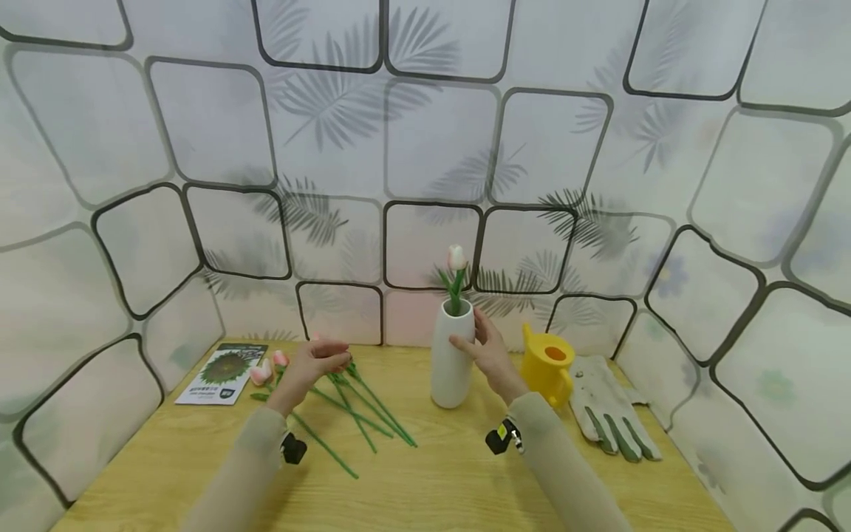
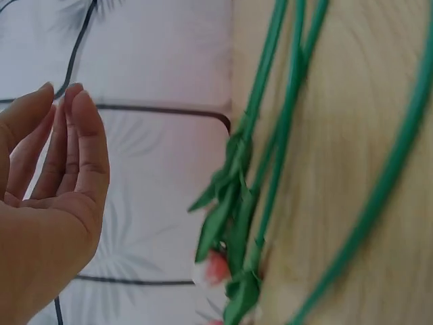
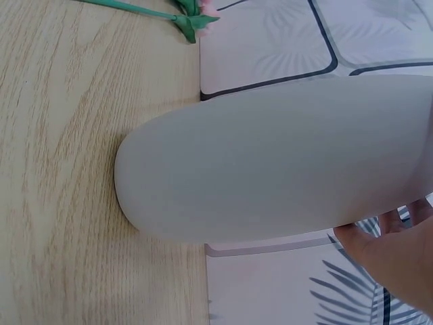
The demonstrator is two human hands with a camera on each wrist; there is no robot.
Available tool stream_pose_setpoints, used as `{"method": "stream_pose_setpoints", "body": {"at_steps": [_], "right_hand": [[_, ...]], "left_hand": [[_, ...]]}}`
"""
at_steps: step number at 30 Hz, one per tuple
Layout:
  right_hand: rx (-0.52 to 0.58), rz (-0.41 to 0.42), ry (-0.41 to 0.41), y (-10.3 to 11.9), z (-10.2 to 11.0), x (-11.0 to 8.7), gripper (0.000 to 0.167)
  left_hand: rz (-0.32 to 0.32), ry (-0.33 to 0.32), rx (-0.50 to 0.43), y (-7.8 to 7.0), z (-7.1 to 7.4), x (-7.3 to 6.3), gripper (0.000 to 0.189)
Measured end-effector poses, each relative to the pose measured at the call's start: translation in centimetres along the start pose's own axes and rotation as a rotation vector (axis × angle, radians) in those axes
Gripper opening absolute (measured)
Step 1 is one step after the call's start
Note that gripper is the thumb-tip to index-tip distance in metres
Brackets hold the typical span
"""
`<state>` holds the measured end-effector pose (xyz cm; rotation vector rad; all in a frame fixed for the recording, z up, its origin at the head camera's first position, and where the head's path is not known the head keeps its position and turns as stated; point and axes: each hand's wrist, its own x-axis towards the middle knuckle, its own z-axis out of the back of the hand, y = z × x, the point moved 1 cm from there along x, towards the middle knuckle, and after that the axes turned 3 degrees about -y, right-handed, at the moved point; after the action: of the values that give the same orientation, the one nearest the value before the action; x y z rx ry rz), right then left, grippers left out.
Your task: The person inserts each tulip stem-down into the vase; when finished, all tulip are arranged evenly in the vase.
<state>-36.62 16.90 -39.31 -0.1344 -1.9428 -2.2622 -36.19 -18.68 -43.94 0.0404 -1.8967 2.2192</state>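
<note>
A tall white vase stands upright on the table, one pale pink tulip rising from its mouth. My right hand grips the vase's upper right side, thumb in front and fingers behind; the right wrist view shows the smooth vase wall beside the hand. Over the loose tulips hovers my left hand. Its fingers are gently bent, thumb apart from them, with nothing between in the left wrist view. Several tulip stems lie on the table; green leaves and a pink bloom show below that hand.
A seed packet with a sunflower picture lies at the left. Right of the vase stand a yellow watering can and a pair of white and green gloves. A patterned curtain borders the wooden table.
</note>
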Motion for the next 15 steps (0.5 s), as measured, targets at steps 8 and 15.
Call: {"method": "stream_pose_setpoints", "body": {"at_steps": [8, 15], "right_hand": [[-0.007, 0.007, -0.015, 0.0, -0.2, -0.1, 0.087], [-0.009, 0.009, -0.013, 0.4, -0.2, -0.3, 0.086]], "left_hand": [[0.036, 0.015, 0.043, 2.3, 3.2, -2.2, 0.048], [0.136, 0.019, 0.132, 4.1, 5.3, -3.9, 0.049]]}}
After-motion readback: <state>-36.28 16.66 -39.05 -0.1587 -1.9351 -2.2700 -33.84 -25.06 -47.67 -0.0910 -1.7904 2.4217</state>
